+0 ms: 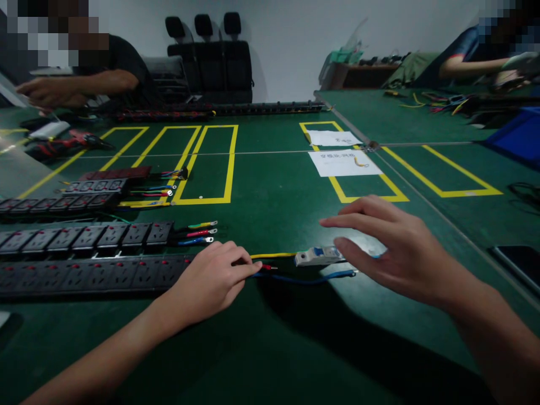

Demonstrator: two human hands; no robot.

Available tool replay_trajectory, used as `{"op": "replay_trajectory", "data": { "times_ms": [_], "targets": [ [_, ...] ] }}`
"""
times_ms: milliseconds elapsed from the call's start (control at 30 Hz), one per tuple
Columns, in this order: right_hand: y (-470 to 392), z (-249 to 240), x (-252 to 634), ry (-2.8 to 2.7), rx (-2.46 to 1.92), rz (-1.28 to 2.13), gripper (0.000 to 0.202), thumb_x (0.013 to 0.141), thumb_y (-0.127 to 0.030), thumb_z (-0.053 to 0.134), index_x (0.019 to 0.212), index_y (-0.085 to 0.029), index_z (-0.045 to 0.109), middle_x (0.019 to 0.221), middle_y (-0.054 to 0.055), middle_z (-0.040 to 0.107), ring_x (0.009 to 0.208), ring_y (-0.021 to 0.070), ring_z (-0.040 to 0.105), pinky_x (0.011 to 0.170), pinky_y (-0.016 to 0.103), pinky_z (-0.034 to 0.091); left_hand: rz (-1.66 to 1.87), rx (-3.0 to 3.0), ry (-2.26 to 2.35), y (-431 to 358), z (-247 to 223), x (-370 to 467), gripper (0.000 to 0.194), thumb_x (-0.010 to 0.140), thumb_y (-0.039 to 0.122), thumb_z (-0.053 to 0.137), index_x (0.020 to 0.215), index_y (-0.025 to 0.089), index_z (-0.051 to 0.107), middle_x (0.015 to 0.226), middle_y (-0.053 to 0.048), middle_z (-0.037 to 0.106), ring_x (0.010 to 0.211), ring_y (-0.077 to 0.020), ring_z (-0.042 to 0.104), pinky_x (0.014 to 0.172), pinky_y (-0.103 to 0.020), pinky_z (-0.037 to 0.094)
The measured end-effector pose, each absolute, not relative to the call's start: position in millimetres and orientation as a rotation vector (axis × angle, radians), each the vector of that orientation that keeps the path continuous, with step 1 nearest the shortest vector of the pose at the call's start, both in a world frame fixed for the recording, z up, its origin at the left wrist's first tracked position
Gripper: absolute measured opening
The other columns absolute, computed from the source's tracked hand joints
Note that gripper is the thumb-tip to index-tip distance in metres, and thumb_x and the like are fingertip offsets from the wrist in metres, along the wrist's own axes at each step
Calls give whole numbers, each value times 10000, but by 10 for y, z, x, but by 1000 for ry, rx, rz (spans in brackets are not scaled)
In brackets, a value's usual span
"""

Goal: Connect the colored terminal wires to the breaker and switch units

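Note:
My left hand (223,275) pinches a red wire (266,267) with a bare metal tip, just beyond the right end of the nearest black socket strip (139,273). Past the fingers, a yellow wire (272,256) runs to a white circuit breaker (318,256) with a blue switch, lying on the green table. A blue wire (312,278) with a metal end curves along the table below it. Over the breaker's right end hovers my right hand (379,242), thumb and fingers apart and holding nothing; it hides part of the breaker.
More socket strips (88,239) with lugged wires (202,232) lie at the left. Behind are a red-black power tool (67,145), yellow tape outlines (231,163) and paper sheets (337,163). Two other people (101,81) work across the table. A dark phone-like slab (517,264) lies right.

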State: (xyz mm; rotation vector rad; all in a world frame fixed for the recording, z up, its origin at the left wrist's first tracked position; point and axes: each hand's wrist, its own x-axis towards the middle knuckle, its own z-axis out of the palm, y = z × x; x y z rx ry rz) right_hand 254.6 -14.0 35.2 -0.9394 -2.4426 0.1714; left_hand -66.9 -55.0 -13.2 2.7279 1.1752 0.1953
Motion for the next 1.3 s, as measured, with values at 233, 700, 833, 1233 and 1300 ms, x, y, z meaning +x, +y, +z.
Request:
{"op": "replay_trajectory", "data": {
  "times_ms": [233,700,833,1233,1300],
  "targets": [
    [-59,37,2673,-2586,-961,516,354,950,-299,657,1291,-205,642,1157,118,671,994,217,654,828,347,552,194,2721,1181,-548,-126,-659,380,938,112,574,1273,252,687,1132,-67,688,998,-231,600,825,-370,463],
    [-86,-67,2510,-2359,-1003,889,130,953,-295,661,1051,-215,691,952,31,736,810,160,667,700,257,488,279,2757,1166,-550,-161,-667,353,927,109,593,1245,220,698,1104,-64,695,971,-228,612,797,-372,463],
    [-108,-91,2431,-2404,-983,831,108,959,-264,648,1048,-216,687,958,35,730,839,167,669,722,263,488,287,2768,1168,-554,-163,-666,346,933,118,593,1246,222,696,1091,-62,694,959,-225,610,782,-360,460],
    [-166,-155,2279,-2393,-1005,834,141,972,-249,633,1103,-234,682,1031,35,740,930,182,684,801,290,518,295,2786,1167,-555,-178,-654,303,927,134,610,1197,219,719,1084,-65,695,941,-226,605,778,-350,460],
    [-164,-176,2277,-2343,-1027,864,177,969,-275,641,1137,-231,678,1049,37,748,933,182,693,800,288,527,292,2785,1169,-556,-174,-652,307,929,134,609,1202,222,717,1079,-62,694,940,-225,606,777,-349,461]
  ]
}}
